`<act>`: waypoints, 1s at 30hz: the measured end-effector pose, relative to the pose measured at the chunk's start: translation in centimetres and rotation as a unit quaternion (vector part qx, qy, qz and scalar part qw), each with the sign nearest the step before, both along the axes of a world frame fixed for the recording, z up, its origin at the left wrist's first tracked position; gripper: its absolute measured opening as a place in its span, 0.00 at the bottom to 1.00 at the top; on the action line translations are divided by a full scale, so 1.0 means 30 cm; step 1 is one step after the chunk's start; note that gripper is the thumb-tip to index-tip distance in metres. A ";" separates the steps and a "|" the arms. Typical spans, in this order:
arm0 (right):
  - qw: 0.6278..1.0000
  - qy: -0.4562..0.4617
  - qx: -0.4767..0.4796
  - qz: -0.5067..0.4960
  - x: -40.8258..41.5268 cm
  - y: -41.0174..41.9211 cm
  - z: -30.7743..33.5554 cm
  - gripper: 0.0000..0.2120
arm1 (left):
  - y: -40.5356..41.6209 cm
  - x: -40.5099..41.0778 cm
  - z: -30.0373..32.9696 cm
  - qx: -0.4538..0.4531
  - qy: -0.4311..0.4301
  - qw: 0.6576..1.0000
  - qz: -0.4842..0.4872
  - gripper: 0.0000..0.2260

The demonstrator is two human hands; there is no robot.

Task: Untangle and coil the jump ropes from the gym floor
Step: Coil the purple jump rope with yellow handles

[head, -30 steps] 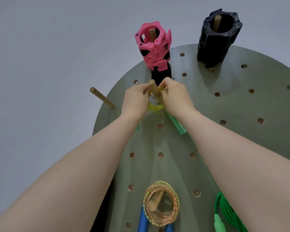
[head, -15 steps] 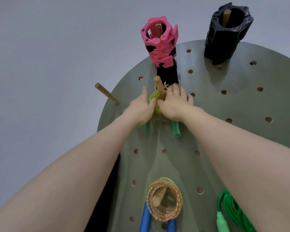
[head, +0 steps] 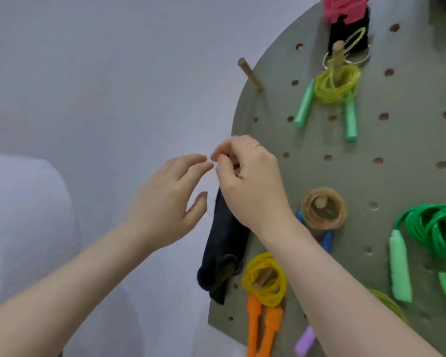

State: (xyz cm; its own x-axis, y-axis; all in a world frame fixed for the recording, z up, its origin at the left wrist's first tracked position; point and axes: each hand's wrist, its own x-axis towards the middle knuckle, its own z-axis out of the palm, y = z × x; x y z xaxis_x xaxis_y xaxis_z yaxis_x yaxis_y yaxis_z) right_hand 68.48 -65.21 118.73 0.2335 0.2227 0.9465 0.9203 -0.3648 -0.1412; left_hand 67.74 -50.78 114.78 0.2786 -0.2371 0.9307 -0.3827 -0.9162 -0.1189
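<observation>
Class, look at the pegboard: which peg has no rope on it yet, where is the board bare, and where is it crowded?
The wooden peg at the board's upper left edge carries no rope. The pegboard is bare in the middle band, between the lime-green coiled rope above and the green rope below. The lower part is crowded: tan coil, yellow coil, green rope.

A yellow-green coiled rope (head: 336, 85) was hung on a wooden peg (head: 337, 60) of the pegboard (head: 402, 140). Below that peg, by the board's left edge, the left hand (head: 165, 199) was held open, the right hand (head: 250, 184) loosely curled.
</observation>
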 end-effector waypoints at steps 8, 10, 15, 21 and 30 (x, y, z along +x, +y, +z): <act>0.928 0.203 -0.205 0.236 -0.319 0.575 -0.581 0.09 | 0.403 -0.521 -0.680 -0.228 0.213 0.936 0.162 0.21; 0.885 0.251 -0.273 0.282 -0.417 0.695 -0.767 0.10 | 0.468 -0.686 -0.869 -0.259 0.284 0.893 0.235 0.18; 0.719 0.330 -0.489 0.368 -0.738 0.899 -1.264 0.10 | 0.536 -1.134 -1.344 -0.431 0.433 0.719 0.332 0.11; 0.498 0.266 -0.711 0.420 -1.010 1.000 -1.717 0.08 | 0.398 -1.502 -1.747 -0.700 0.366 0.456 0.411 0.11; 0.305 0.251 -0.847 0.357 -1.190 0.965 -2.446 0.07 | 0.071 -1.756 -2.388 -0.902 0.065 0.148 0.400 0.08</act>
